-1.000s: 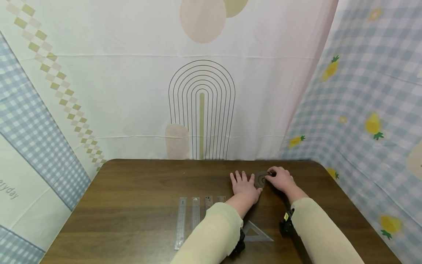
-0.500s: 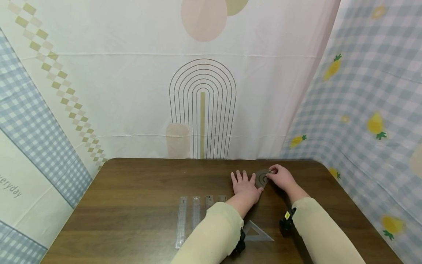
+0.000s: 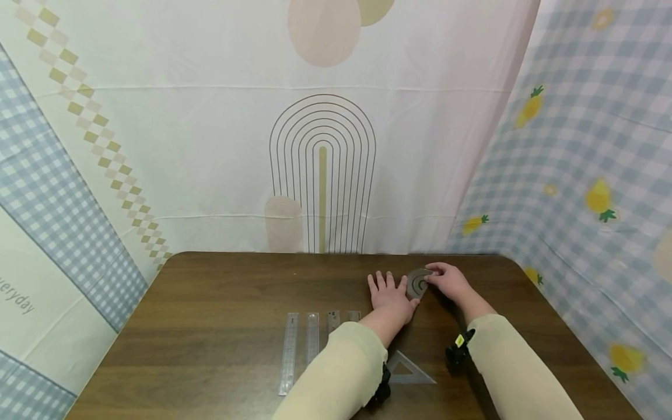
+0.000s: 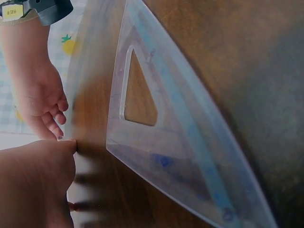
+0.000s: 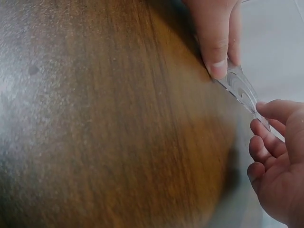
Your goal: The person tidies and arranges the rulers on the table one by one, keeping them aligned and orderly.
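A clear protractor [image 3: 418,283] with curved cut-outs is near the table's back right. My right hand [image 3: 450,282] pinches its right end between thumb and fingertips. In the right wrist view the protractor [image 5: 242,91] slants, the end in my right hand [image 5: 285,156] standing off the wood. My left hand [image 3: 391,300] lies flat with fingers spread, its thumb at the protractor's near left edge; the left thumb [image 5: 218,52] shows there up close. A clear set square [image 3: 412,373] rests near my left wrist and fills much of the left wrist view.
Several clear rulers, such as the leftmost ruler [image 3: 289,354], lie in a row left of the set square, partly hidden by my left sleeve [image 3: 336,373]. The brown table [image 3: 199,326] meets a patterned cloth [image 3: 220,146] at its back edge.
The protractor's right end has come up a little in my right hand, which has shifted slightly. My left hand stays flat in its place. The rulers and set square have not moved.
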The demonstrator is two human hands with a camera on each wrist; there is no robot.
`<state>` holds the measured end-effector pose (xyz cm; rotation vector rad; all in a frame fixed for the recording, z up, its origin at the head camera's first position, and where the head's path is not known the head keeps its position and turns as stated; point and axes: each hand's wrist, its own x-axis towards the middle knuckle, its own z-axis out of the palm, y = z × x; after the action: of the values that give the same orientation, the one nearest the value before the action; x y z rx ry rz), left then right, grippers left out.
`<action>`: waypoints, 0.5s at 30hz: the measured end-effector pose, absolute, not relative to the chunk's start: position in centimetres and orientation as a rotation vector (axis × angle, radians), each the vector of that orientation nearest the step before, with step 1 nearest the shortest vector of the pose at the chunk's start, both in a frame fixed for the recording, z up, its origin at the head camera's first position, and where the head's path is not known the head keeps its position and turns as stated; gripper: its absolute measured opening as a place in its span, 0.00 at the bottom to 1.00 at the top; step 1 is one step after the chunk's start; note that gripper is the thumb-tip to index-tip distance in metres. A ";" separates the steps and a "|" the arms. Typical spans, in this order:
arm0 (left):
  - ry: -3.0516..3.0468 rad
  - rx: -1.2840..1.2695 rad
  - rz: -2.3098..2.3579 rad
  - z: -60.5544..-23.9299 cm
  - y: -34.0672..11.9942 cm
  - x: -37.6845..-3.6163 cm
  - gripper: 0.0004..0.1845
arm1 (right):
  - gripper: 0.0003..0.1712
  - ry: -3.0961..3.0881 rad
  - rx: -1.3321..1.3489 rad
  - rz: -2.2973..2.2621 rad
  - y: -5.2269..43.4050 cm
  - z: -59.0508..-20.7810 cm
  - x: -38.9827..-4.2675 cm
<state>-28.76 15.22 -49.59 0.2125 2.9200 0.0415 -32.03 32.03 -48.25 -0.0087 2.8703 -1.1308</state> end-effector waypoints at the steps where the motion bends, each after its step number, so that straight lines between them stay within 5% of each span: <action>1: 2.918 0.212 0.040 -49.6 15.2 -28.8 0.37 | 0.22 2.859 -0.003 -1.144 32.0 -48.3 -32.0; 15: 2.913 0.220 0.025 -49.5 15.1 -28.6 0.37 | 0.25 2.690 0.054 -1.369 32.2 -48.2 -31.6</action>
<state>-28.65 15.11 -49.50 0.2199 2.9128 0.0254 -31.62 32.20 -48.19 0.0545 2.6901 -1.3688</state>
